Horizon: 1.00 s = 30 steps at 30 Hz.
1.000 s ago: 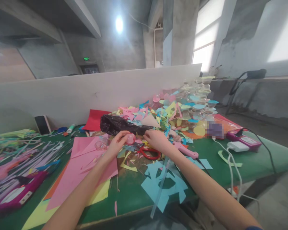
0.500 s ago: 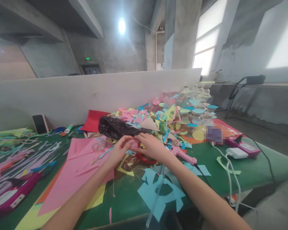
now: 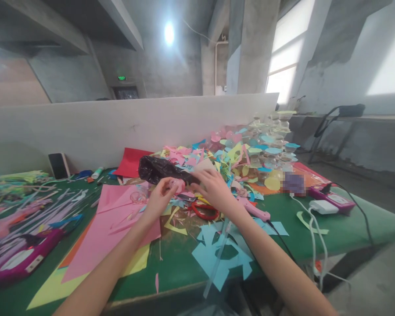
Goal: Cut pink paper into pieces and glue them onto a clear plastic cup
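In front of me, my left hand pinches a small, round, pink, partly see-through piece between thumb and fingers. My right hand is off to its right with fingers apart and nothing in them. Below the hands lie red-handled scissors among paper scraps. Right of my right wrist rests a pink glue gun. A clear round plastic piece sits on pink paper to the left. Behind the hands is a crumpled black plastic bag.
Cut-out blue paper lies at the table's front edge. Coloured scraps and stacked clear plastic pieces fill the back right. Several thin strips and a purple device are at left. White cables hang over the right edge.
My right hand has come away from the pink piece and opened, moving right. My left hand keeps the piece. The scissors show more fully between the hands.
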Each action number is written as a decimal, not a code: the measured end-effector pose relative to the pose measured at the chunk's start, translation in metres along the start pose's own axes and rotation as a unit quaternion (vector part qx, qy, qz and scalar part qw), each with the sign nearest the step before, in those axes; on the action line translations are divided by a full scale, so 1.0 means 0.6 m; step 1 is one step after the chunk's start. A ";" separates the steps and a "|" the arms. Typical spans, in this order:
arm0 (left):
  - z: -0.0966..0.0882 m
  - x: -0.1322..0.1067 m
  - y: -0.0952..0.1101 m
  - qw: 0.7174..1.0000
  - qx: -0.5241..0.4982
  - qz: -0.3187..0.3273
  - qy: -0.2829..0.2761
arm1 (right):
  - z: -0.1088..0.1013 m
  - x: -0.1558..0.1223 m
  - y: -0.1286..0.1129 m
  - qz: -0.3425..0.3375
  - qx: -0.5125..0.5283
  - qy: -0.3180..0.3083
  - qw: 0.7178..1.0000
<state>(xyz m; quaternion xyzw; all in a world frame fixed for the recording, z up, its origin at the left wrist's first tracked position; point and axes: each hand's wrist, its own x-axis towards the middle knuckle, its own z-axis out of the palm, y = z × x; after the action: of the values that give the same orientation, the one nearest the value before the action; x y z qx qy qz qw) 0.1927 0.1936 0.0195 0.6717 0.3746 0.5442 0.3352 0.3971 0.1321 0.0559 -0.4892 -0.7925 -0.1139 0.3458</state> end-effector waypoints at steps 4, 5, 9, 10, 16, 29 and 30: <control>-0.005 -0.001 -0.008 1.000 0.024 0.009 0.011 | -0.074 -0.037 0.004 0.125 -0.021 0.029 0.991; -0.006 -0.002 -0.007 0.999 0.031 0.009 0.009 | -0.088 -0.055 0.009 0.174 -0.028 0.029 0.984; -0.007 -0.005 -0.004 0.996 0.077 0.044 0.019 | -0.097 -0.141 0.037 0.330 -0.114 -0.008 0.937; -0.006 -0.005 -0.006 0.994 0.090 0.060 0.023 | -0.090 -0.158 0.043 0.348 -0.129 -0.036 0.928; -0.009 -0.013 -0.031 0.972 0.209 0.104 0.025 | -0.034 -0.204 0.072 0.412 -0.150 -0.110 0.892; 0.006 -0.029 -0.024 0.937 0.331 0.097 -0.044 | -0.008 -0.227 0.085 0.405 -0.230 -0.094 0.880; 0.007 -0.029 -0.025 0.937 0.333 0.100 -0.047 | -0.008 -0.227 0.085 0.405 -0.226 -0.089 0.882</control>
<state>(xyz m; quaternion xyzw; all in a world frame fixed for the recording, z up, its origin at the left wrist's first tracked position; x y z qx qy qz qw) 0.1926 0.1858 -0.0027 0.8038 0.4487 0.3869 0.0539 0.4809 0.0599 -0.0380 -0.8404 -0.5056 -0.0966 0.1699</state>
